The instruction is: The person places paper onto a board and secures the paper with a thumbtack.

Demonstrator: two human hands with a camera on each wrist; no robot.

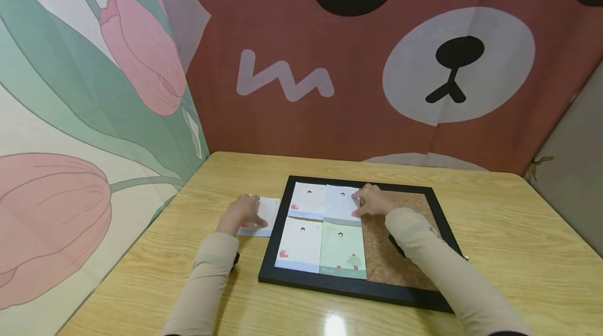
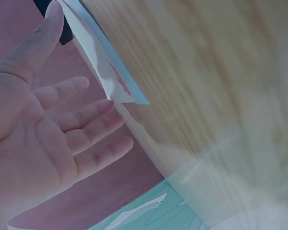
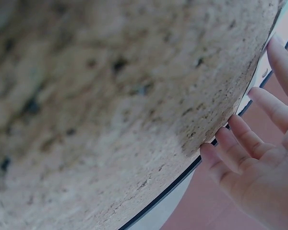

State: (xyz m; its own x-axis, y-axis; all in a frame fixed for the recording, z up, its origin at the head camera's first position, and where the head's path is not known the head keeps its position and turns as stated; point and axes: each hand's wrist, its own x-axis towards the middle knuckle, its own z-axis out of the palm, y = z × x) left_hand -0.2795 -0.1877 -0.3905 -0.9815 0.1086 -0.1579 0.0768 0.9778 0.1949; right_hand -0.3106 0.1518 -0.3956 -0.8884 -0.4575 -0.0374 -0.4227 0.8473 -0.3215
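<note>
A black-framed corkboard lies on the table with several paper notes pinned on its left part. Three are whitish: upper-left, upper-right and lower-left; the lower-right note is pale green. Each has a small silver pin near its top. My right hand touches the upper-right note's right edge, fingers spread and fairly straight in the right wrist view. Left of the frame, my left hand rests over white notepaper; its fingers look loose in the left wrist view, gripping nothing plainly.
The wooden table runs around the board. Behind it hangs a reddish cloth with a bear print, and at left a flower-print cloth. A small shiny thing sits at the frame's right edge.
</note>
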